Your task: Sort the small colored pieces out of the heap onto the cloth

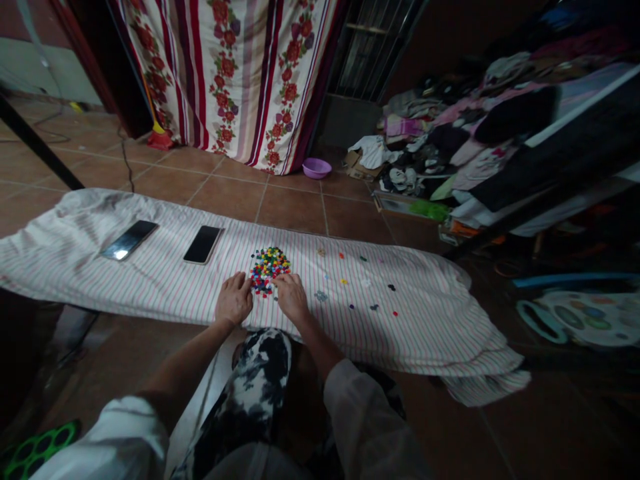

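Note:
A heap of tiny many-coloured bead-like pieces (270, 264) lies on a striped cloth (165, 287). My left hand (234, 299) rests on the cloth at the heap's left edge, fingers bent and close together. At the lower right edge, my right hand (292, 297) has its thumb and fingertips drawn into a pinch; any piece between them is too small to make out. Sorted by colour, small groups lie to the right, among them grey pieces (321, 296), black pieces (391, 287), a red piece (395, 313) and yellow pieces (344, 281).
Two phones, a left one (130, 240) and a right one (203, 245), lie on the cloth left of the heap. Beyond are a flowered curtain (250, 80), a purple basin (317, 168) and a broom (160, 137). Piled clothes (450, 133) stand at the right.

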`<state>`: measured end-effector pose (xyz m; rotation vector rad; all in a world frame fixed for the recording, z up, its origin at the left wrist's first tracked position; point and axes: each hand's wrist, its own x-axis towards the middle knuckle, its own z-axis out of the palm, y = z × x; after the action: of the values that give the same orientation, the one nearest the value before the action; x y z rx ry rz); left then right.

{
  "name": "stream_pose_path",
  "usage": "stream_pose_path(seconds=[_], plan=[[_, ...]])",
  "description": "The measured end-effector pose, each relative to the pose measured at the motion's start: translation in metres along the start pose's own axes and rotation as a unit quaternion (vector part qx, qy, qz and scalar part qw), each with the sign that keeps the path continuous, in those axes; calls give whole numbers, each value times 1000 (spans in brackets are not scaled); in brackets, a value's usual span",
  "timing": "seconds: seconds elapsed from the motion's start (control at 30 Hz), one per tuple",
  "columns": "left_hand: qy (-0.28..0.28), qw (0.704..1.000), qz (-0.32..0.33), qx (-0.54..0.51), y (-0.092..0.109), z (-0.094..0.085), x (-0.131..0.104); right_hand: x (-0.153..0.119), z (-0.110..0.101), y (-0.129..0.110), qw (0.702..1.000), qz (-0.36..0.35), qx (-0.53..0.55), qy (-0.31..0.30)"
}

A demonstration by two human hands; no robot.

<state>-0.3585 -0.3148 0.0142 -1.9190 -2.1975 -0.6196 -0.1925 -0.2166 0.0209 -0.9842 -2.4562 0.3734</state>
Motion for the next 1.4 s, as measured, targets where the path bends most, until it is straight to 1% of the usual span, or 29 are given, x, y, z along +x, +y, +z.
stream_pose_path(seconds=[0.07,0.2,0.27,0.43,0.57,0.93,1.07,1.27,1.4], plan=[[-3,1000,0,2,0,0,0,5,0,0,1000,-2,-2,2],[-2,1000,-6,-5,0,1,0,11,0,-5,1000,1,6,30],[2,1000,-9,-11,0,1,0,13,1,-9,999,-4,13,35],[9,1000,-7,-24,1,0,1,20,3,-20,999,-28,17,18],[18,999,-15,-39,0,1,1,21,2,-26,999,-29,22,11],[22,998,-16,-48,-1,3,-1,-2,-5,-23,999,-42,24,-13],[24,998,-18,-52,-1,3,0,-2,-8,-29,999,-48,4,-19],[29,999,-7,-38,-2,4,0,0,-11,-41,996,-33,-64,-58],[29,999,-10,-32,-1,3,0,0,-13,-46,993,-24,-87,-79]])
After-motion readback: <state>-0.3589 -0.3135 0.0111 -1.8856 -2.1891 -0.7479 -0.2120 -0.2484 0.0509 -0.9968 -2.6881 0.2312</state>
